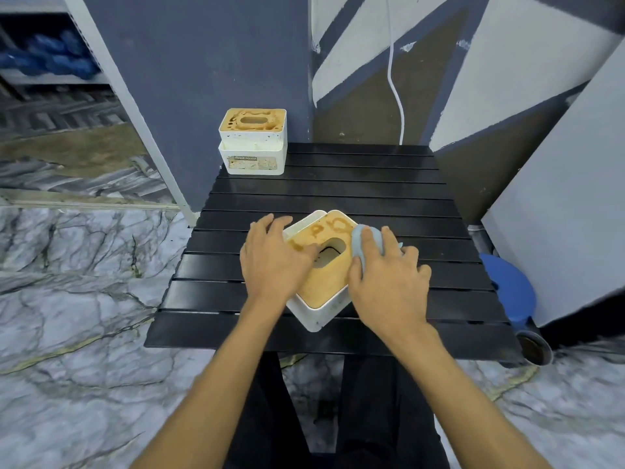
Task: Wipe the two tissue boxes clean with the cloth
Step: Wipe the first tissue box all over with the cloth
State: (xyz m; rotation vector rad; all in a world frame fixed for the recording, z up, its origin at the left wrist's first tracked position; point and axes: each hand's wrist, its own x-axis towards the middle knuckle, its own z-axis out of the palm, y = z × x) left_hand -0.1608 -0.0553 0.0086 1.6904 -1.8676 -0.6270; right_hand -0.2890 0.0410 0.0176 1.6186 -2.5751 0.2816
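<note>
A white tissue box with a wooden lid (326,279) sits turned cornerwise near the front of the black slatted table (372,184). Brown stains mark the far part of its lid. My left hand (275,262) rests on the box's left side with fingers spread, steadying it. My right hand (389,275) presses a light blue cloth (363,243) onto the lid's right edge, the cloth bunched under the fingers. A second white tissue box (253,142), its wooden lid also stained, stands at the table's far left corner.
A dark blue wall panel and a white cable (395,86) rise behind the table. A blue bin (510,289) and a grey board stand at the right. Marble floor surrounds the table; shelving stands at the far left.
</note>
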